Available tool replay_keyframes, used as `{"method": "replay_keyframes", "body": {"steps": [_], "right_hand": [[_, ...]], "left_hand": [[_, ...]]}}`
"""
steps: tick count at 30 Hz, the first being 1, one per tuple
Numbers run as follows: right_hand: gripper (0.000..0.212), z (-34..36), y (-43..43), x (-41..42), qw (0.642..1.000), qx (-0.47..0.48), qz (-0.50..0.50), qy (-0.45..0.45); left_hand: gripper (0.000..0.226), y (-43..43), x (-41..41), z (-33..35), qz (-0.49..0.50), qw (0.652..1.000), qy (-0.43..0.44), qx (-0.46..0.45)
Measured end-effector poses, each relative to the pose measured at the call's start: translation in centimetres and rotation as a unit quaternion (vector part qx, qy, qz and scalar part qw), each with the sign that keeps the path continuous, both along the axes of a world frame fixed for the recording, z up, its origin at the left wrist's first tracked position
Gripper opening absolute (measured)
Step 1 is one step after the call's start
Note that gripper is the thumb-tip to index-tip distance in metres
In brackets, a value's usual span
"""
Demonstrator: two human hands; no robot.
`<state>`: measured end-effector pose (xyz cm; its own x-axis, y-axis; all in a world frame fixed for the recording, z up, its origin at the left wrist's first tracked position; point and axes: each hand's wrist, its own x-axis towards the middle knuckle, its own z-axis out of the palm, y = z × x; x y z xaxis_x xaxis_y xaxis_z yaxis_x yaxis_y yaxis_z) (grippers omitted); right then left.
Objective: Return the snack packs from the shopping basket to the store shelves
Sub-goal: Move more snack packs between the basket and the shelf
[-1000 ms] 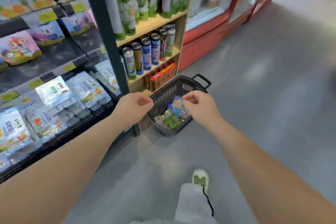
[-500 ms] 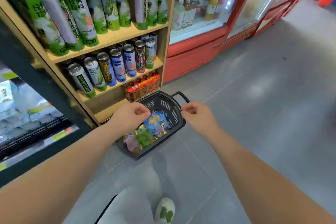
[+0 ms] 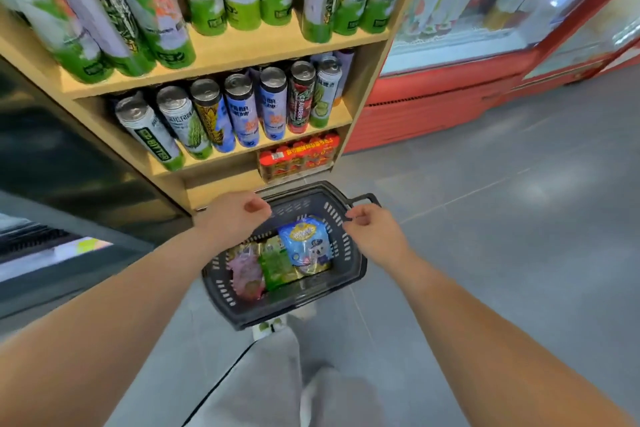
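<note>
A dark plastic shopping basket (image 3: 353, 274) stands on the grey floor below me, against the foot of a wooden shelf. Inside lie three snack packs: a blue one (image 3: 306, 243) on top at the right, a green one (image 3: 277, 265) in the middle and a pink one (image 3: 246, 270) at the left. My left hand (image 3: 235, 217) hovers over the basket's left rim, fingers curled with nothing in them. My right hand (image 3: 375, 230) hovers over the right rim near the handle (image 3: 363, 199), thumb and fingers pinched, also empty.
The wooden shelf (image 3: 221, 55) holds tall green cans above, shorter cans (image 3: 242, 107) on the middle board and red bottles (image 3: 298, 156) at the bottom. A red drinks cooler (image 3: 450, 94) stands to the right. A dark shelf unit (image 3: 52, 166) is at the left. My grey-trousered leg (image 3: 263, 381) is below.
I have stepped closer and my view has swung right; the snack shelves at the left have slid out of sight. The basket now lies directly under both hands, which stay curled and empty.
</note>
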<state>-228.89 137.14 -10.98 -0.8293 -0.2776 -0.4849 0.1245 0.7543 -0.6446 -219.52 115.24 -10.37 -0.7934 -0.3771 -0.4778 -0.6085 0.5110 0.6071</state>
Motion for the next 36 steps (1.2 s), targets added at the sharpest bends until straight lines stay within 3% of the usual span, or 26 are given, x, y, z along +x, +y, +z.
{"method": "replay_keyframes", "body": {"steps": [8,10,12,15,17,21,25,28,33,36], "right_hand": [[0.024,-13.8,-1.8,-4.9,0.991,0.051,0.056,-0.11],[0.006,-19.3,-2.1,-5.6,0.986,0.073,0.06,-0.134],[0.025,-24.8,-2.5,-6.0,0.979,0.087,0.048,-0.177],[0.009,-33.2,-3.2,-6.3,0.964,0.1,0.015,-0.246],[0.027,-39.5,-3.7,-6.4,0.953,0.103,0.004,-0.286],[0.049,-48.0,-5.8,-7.6,0.954,0.164,0.083,-0.238],[0.027,-51.8,-8.3,-8.6,0.965,0.156,0.179,-0.109],[0.035,-53.1,-8.7,-8.4,0.973,0.112,0.183,-0.089],[0.035,-53.7,-8.0,-8.1,0.982,0.062,0.14,-0.109],[0.043,-54.4,-8.0,-8.1,0.966,0.065,0.048,-0.246]], "left_hand": [[0.02,0.9,0.8,-12.5,0.13,0.986,-0.101,0.008],[0.023,1.5,1.1,-18.0,0.141,0.982,-0.125,0.005],[0.024,1.7,1.3,-23.6,0.137,0.978,-0.156,0.001],[0.02,1.6,1.2,-32.5,0.163,0.97,-0.176,0.025],[0.023,1.4,0.5,-39.3,0.141,0.974,-0.179,0.013],[0.041,0.8,-1.7,-49.7,0.088,0.981,-0.172,-0.029],[0.062,-0.1,-4.6,-57.1,0.006,0.978,-0.176,-0.108],[0.058,-0.2,-5.9,-60.0,-0.053,0.964,-0.199,-0.17],[0.033,-0.9,-5.1,-59.6,-0.067,0.951,-0.19,-0.235],[0.026,-0.8,-3.9,-57.4,-0.068,0.967,-0.105,-0.221]]}}
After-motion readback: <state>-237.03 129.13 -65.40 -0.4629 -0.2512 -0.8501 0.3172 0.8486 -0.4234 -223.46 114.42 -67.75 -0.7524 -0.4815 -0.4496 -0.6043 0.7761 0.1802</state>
